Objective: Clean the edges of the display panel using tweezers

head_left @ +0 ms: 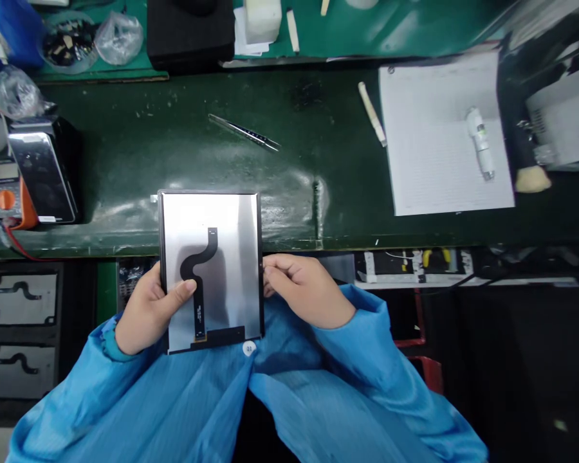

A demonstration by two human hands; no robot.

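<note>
The left hand and right hand were grasping the side edges of a silver-backed screen panel, held over the bench's front edge, its black ribbon cable upward, apparently to keep it in view.

No writing can be read; the digital multimeter on the bench has a display too blurred to make out; any print on the black flex cable of the display panel is too small to tell.
</note>
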